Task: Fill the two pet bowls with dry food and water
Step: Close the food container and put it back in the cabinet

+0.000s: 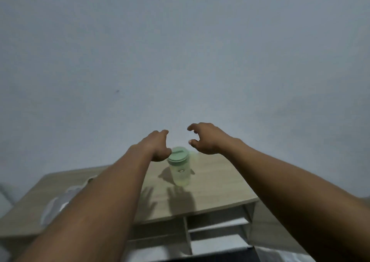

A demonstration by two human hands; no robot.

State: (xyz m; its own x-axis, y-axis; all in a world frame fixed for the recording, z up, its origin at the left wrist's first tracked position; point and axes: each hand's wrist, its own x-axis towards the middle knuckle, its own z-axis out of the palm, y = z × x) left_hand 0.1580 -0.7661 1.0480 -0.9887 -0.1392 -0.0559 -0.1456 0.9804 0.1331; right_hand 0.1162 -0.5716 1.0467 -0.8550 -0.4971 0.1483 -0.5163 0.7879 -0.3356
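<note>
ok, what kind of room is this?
Probably a plain home room: a wooden table with open shelves below, against a bare wall, a green-lidded jug on top.

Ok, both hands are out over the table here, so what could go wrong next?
1. The left hand hangs beside the green lid of the tall translucent jug; a careless reach could tip the upright jug on the wooden table.
2. Neither it nor the right hand holds the jug yet; a hasty grab may slip.
3. No pet bowls are in view to pour into.
</note>
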